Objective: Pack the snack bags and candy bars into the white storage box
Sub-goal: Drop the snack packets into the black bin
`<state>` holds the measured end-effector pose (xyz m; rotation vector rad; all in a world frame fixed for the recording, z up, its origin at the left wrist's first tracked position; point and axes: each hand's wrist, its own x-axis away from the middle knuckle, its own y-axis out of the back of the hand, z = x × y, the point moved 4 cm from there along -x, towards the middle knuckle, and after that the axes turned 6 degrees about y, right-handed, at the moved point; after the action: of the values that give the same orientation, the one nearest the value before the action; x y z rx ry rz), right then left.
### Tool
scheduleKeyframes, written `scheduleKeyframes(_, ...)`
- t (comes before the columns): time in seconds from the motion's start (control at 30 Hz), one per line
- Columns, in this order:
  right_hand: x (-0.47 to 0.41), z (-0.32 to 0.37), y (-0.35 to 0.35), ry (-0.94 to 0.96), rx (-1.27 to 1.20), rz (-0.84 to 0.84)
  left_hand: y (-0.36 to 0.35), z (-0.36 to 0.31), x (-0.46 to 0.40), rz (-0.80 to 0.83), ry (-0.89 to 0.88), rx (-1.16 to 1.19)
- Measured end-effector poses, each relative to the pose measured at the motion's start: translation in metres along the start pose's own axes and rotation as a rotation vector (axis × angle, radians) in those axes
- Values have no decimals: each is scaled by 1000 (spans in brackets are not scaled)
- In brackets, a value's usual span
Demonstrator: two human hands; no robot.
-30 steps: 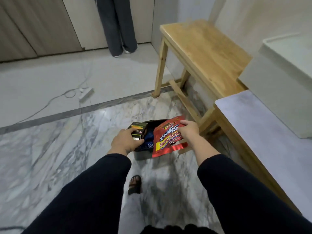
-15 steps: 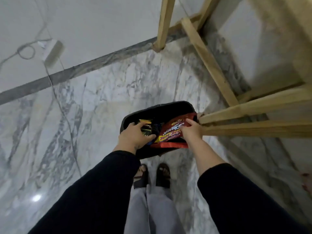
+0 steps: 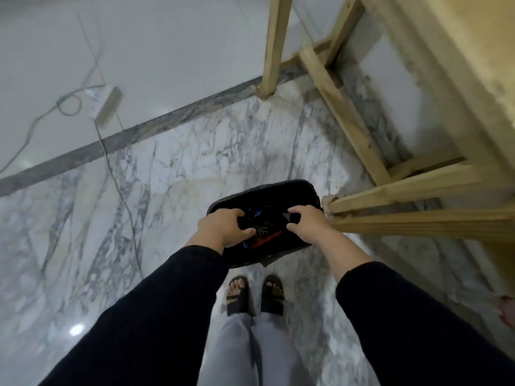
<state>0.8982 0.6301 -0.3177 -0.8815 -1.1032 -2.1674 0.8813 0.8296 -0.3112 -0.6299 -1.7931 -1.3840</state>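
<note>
Hands: left hand [image 3: 223, 228] and right hand [image 3: 308, 225] both curled inside black bag [image 3: 262, 190] on marble floor [image 3: 195, 151]; red snack packet [image 3: 266, 239] between them, whether gripped, cannot tell; white storage box unseen; risk: blind grab spills contents.

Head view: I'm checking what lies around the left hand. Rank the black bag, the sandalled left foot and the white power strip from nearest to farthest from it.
1. Black bag: under the left hand, which grips it.
2. Sandalled left foot: below, on the marble.
3. White power strip: far upper left.
</note>
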Motion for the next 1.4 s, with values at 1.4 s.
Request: scheduleKeyframes(1.4,722,-314,37,-556,-375,-972,-182,-464,561,-171,-1180,-660)
